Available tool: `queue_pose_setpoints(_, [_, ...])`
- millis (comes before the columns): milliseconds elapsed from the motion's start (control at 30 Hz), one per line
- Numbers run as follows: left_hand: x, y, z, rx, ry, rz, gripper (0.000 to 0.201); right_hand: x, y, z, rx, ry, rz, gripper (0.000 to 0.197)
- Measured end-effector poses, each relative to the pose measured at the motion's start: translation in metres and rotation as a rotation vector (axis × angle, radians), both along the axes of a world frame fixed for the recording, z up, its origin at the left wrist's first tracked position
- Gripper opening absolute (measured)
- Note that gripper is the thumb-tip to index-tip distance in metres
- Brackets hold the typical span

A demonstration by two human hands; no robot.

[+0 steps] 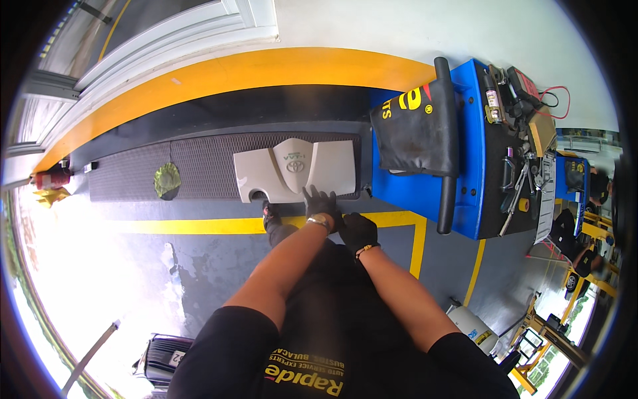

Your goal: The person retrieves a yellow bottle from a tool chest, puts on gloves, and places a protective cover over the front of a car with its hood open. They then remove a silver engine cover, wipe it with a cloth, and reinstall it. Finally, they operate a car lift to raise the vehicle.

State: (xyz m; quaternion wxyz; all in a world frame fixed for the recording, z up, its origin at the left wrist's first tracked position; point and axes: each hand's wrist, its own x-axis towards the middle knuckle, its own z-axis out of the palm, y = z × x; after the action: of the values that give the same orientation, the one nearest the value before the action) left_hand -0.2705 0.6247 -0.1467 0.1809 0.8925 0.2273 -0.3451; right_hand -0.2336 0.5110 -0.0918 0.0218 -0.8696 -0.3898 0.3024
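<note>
A grey plastic engine cover [259, 169] lies on a dark ribbed mat in front of me. My left hand [321, 203], in a dark glove and with a watch at the wrist, is in front of the cover's near edge. Its fingers are stretched out and apart, overlapping that edge in the view; whether they touch it I cannot tell. Close beside it, my right hand [359, 231] wears a black glove, its fingers curled in against the heel of the left glove. What those fingers hold, if anything, is hidden.
A blue tool cart [468, 199] stands to the right, a black cover [415, 130] draped over its handle side and several tools on top. A green round bundle [167, 180] rests on the ribbed mat [206, 153]. Yellow lines [193, 227] mark the floor. People and lifts appear far right.
</note>
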Motion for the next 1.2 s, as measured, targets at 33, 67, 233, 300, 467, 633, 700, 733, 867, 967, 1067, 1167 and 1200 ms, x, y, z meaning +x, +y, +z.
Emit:
queue_pose_setpoints(33, [-0.005, -0.004, -0.011, 0.009, -0.091, -0.008, 0.073, 0.002, 0.003, -0.002, -0.01, -0.025, 0.018, 0.029])
queue_pose_setpoints(67, [-0.012, -0.011, -0.034, 0.018, -0.182, -0.015, 0.074, 0.005, 0.008, -0.005, -0.019, -0.05, 0.037, 0.032])
queue_pose_setpoints(233, [-0.046, -0.012, -0.084, 0.147, 0.17, -0.238, 0.074, -0.002, 0.043, -0.026, 0.015, -0.102, 0.178, 0.032])
queue_pose_setpoints(300, [-0.052, 0.009, -0.068, 0.04, 0.164, -0.213, 0.07, -0.007, 0.064, -0.034, 0.063, 0.095, 0.184, 0.029])
queue_pose_setpoints(467, [-0.148, 0.067, -0.184, -0.329, -0.294, -0.198, 0.059, -0.07, 0.062, -0.113, 0.353, 0.085, 0.325, 0.028])
queue_pose_setpoints(633, [-0.201, 0.131, -0.194, -0.073, -0.227, 0.721, 0.067, 0.026, 0.039, -0.193, 0.37, -0.062, -0.232, 0.03])
queue_pose_setpoints(700, [-0.189, 0.164, -0.164, -0.093, -0.393, 1.346, 0.075, 0.076, 0.026, -0.218, 0.423, -0.125, -0.648, 0.035])
queue_pose_setpoints(733, [-0.194, 0.182, -0.171, -0.2, -0.482, 1.481, 0.074, 0.098, 0.026, -0.232, 0.469, -0.091, -0.784, 0.038])
queue_pose_setpoints(867, [-0.157, 0.233, -0.21, -0.686, -0.57, 1.612, 0.065, 0.154, -0.041, -0.358, 0.811, 0.463, -1.07, 0.043])
queue_pose_setpoints(967, [-0.177, 0.272, -0.239, -0.651, -0.614, 1.435, 0.059, 0.162, -0.052, -0.384, 0.861, 0.808, -1.25, 0.048])
queue_pose_setpoints(1067, [-0.252, 0.351, -0.245, 0.152, -0.622, 1.114, 0.052, 0.148, -0.009, -0.339, 0.716, 0.803, -1.331, 0.055])
queue_pose_setpoints(1167, [-0.314, 0.437, -0.25, 0.776, -0.167, 1.21, 0.066, 0.125, 0.0, -0.329, 0.722, 0.641, -1.357, 0.059])
queue_pose_setpoints(1200, [-0.335, 0.461, -0.248, 0.925, 0.004, 1.24, 0.074, 0.124, -0.004, -0.332, 0.752, 0.594, -1.358, 0.059])
